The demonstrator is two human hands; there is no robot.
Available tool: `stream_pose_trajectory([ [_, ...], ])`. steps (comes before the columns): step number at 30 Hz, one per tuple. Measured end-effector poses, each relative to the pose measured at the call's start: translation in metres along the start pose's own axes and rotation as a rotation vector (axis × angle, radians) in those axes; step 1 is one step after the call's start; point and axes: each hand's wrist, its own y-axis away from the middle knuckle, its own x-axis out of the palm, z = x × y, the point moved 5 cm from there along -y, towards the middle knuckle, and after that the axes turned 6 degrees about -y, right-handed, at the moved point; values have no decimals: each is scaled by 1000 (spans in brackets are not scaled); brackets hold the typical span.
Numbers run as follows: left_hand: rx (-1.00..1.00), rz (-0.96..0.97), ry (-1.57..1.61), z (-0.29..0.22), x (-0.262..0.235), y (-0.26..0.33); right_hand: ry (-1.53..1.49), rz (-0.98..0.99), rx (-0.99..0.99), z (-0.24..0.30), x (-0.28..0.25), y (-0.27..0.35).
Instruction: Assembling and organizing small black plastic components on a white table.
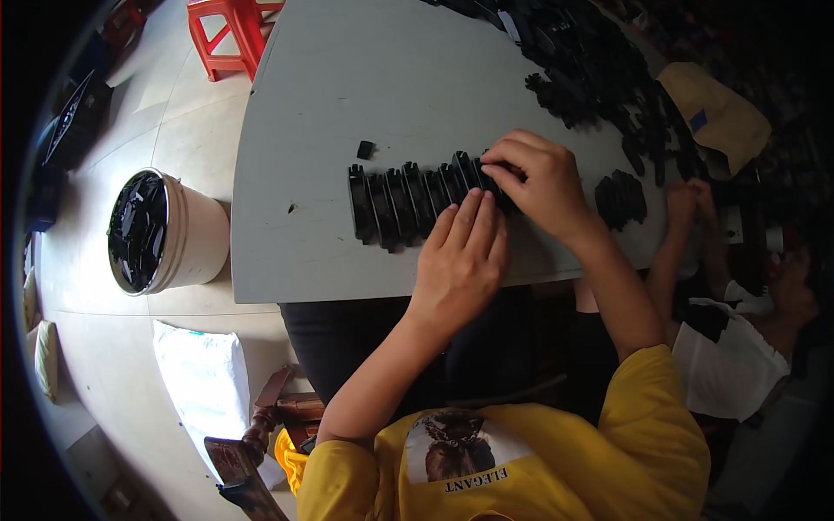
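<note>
A row of long black plastic parts [404,204] lies side by side on the grey table, each pointing away from me. My left hand [465,247] rests over the near ends at the row's right part, fingers stretched out and lying on the pieces. At the far end of the rightmost pieces, my right hand [536,178] is closed in a pinch of thumb and fingers. What it pinches, if anything, is too small and covered to make out. A small black block [366,150] sits alone just beyond the row's left end.
A large heap of black parts [582,61] covers the table's far right, with a smaller pile [621,200] nearer. Another person's hands [686,198] are at the right edge. A white bucket [195,234] of black pieces and a red stool [230,35] stand on the floor.
</note>
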Motion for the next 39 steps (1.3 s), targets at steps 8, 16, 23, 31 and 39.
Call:
stream_pose_trajectory([
  [8,-4,10,7,-1,-1,-2,78,-30,-55,6,0,8],
  [16,-4,50,43,-2,-4,-8,254,226,-16,16,1,10],
  [23,21,56,-28,-2,-1,-3,35,137,42,-45,-8,-7],
  [31,-13,66,-4,-1,-4,-4,375,28,272,-139,-51,9],
  [39,34,91,28,-9,-6,-12,299,-177,320,-184,-79,22],
])
